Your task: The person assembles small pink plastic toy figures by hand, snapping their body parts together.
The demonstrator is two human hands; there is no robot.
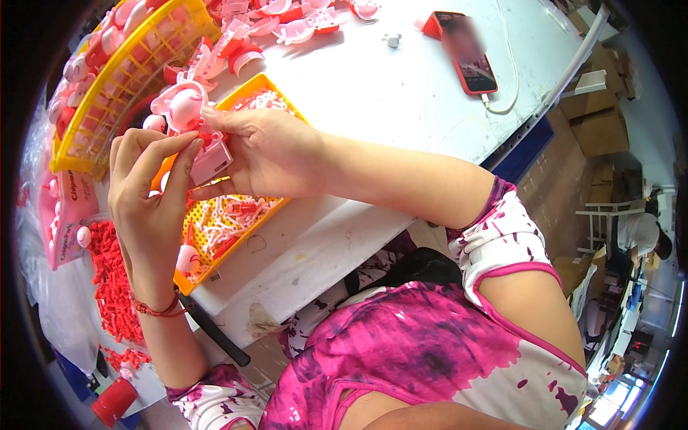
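My right hand (276,147) is closed around a pink plastic toy part (210,163), with a rounded pink piece (186,106) sticking up above the fingers. Thumb and forefinger of my left hand (152,190) pinch together against a small red piece at the middle of the toy; the fingers partly cover it. Both hands are over a shallow yellow tray (236,249) holding many small pink and red plastic pieces. A pale pink ball-shaped piece (188,259) lies in the tray's near corner.
Behind my left hand, a yellow basket (87,143) holds pink round parts. Red pieces (115,287) are heaped left of my wrist. Pink shells (294,30) lie at the far side. A phone (473,68) with a white cable (514,64) rests on the white table (401,100). A black handle (218,335) juts over the near edge.
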